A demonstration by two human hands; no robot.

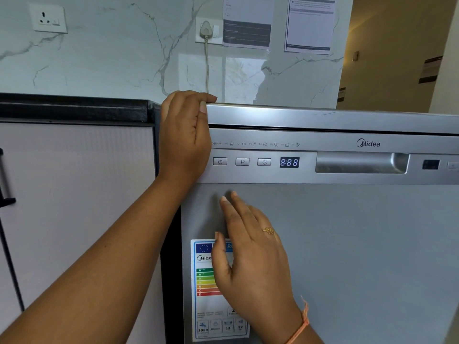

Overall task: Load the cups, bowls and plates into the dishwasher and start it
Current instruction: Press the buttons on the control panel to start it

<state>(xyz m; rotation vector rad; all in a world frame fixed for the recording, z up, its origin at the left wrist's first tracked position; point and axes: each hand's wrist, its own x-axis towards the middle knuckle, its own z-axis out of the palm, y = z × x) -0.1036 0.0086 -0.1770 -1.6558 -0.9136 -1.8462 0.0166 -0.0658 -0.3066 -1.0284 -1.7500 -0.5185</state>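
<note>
A silver dishwasher (pixel 347 232) fills the right of the head view, its door closed. Its control strip carries a power button (pixel 219 161), a P button (pixel 242 161), a timer button (pixel 264 162) and a lit display (pixel 289 162) reading 8:88. My left hand (pixel 185 137) grips the top left corner of the dishwasher, fingers curled over its top edge. My right hand (pixel 250 254) has straight fingers held flat at the door front, below the buttons and partly over an energy label (pixel 206 309). No cups, bowls or plates are in view.
A recessed door handle (pixel 360 163) sits right of the display. A pale cabinet (pixel 74 207) under a dark counter edge (pixel 74 108) stands on the left. A plug and cable (pixel 206 45) hang on the marble wall behind, beside taped papers (pixel 248 21).
</note>
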